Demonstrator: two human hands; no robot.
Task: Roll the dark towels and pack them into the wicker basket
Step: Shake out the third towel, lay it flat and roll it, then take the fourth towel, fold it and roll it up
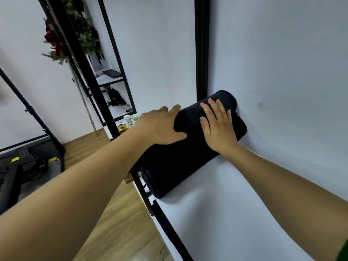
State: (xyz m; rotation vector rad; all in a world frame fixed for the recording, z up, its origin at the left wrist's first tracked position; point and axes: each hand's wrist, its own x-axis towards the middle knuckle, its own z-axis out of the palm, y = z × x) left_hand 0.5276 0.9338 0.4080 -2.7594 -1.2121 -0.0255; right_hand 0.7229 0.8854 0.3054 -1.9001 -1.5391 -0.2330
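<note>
The left hand (162, 127) and right hand (219, 127) press flat on the dark blue rolled towel (180, 162). Packing it looks next; no basket shows.

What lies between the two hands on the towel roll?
Head view: only a strip of dark towel; left hand and right hand rest on it, apart.

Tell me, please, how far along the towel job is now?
Done: the towel looks rolled up on the table. In hand: the left hand and right hand press flat on it. Left: packing it; no basket or other towel is in view.
</note>
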